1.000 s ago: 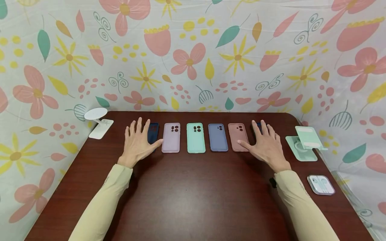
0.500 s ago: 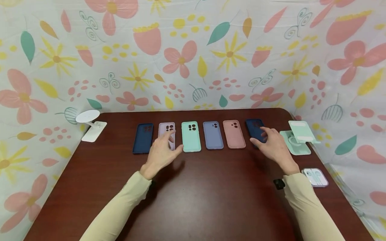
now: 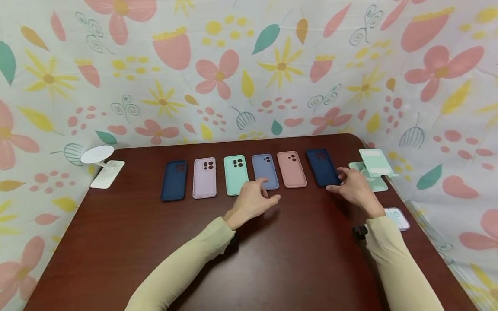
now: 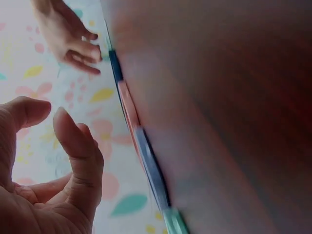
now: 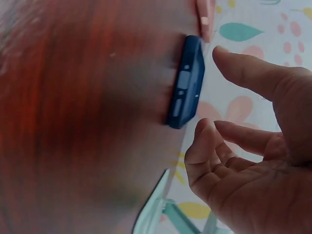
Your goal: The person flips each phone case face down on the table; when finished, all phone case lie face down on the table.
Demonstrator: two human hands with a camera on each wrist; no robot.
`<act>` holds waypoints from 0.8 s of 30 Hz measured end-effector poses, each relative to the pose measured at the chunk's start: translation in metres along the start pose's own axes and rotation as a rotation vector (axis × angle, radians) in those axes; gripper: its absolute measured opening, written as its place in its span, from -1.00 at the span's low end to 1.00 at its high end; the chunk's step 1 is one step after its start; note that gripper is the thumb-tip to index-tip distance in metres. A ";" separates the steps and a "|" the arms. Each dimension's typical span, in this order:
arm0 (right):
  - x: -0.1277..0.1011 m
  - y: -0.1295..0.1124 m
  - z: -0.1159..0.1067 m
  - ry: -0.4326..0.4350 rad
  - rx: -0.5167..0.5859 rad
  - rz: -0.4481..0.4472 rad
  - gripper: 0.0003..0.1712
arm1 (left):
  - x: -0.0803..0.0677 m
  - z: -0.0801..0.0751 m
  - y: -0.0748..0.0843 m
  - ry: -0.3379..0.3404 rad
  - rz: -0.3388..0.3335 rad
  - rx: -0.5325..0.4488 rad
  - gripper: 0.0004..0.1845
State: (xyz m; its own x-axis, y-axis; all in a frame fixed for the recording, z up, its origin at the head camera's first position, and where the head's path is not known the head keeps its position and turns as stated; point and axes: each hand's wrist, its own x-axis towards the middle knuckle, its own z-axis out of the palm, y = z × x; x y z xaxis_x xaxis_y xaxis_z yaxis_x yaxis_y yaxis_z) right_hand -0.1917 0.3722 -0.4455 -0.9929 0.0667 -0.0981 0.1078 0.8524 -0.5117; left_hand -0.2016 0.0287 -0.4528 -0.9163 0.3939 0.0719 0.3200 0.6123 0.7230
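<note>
My right hand (image 3: 355, 188) hovers with thumb and fingers spread at the lower right corner of a dark blue phone case (image 3: 323, 167). In the right wrist view this case (image 5: 186, 83) lies on the table just past the thumb, and nothing is in the hand. My left hand (image 3: 252, 201) is over the lower end of a blue-grey phone case (image 3: 265, 169), fingers loosely bent and empty. The same row holds a pink case (image 3: 292, 169), a mint case (image 3: 235, 175), a lilac case (image 3: 204, 178) and another dark blue case (image 3: 173, 180).
At the table's right side stand a mint folding phone stand (image 3: 375, 166) and boxed earphones (image 3: 397, 219), partly hidden by my right arm. A white stand with a round top (image 3: 97, 154) is at the far left. Flower-patterned cloth (image 3: 218, 99) hangs behind the table (image 3: 97, 242).
My left hand has swept right from the left dark blue case, past the lilac and mint cases. My right hand has drawn back from over the right dark blue case to its corner.
</note>
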 end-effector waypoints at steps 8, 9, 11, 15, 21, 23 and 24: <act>0.004 0.010 0.002 -0.071 0.038 0.071 -0.03 | 0.028 0.039 0.032 -0.136 0.019 -0.056 -0.43; 0.005 0.010 0.003 -0.079 0.038 0.078 -0.04 | 0.032 0.044 0.035 -0.152 0.018 -0.063 -0.46; 0.007 0.013 0.003 -0.094 0.035 0.091 -0.04 | 0.041 0.054 0.044 -0.179 0.011 -0.057 -0.55; 0.008 0.015 0.002 -0.107 0.034 0.104 -0.05 | 0.062 0.079 0.057 -0.213 -0.013 -0.042 -0.54; 0.009 0.015 0.002 -0.104 0.021 0.093 -0.07 | 0.086 0.101 0.085 -0.230 -0.084 -0.022 -0.74; 0.009 0.015 0.003 -0.100 0.018 0.089 -0.08 | 0.097 0.116 0.086 -0.197 -0.097 0.046 -0.71; 0.009 0.016 0.003 -0.097 0.016 0.089 -0.09 | 0.104 0.125 0.085 -0.181 -0.107 0.085 -0.72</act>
State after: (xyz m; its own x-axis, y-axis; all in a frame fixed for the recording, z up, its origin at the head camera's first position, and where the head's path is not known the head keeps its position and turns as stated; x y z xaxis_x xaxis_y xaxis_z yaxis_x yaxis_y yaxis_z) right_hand -0.1989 0.3847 -0.4568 -0.9700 0.0905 -0.2254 0.1969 0.8367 -0.5111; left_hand -0.2396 0.2076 -0.4699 -0.8903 0.4357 -0.1322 0.2495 0.7097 0.6588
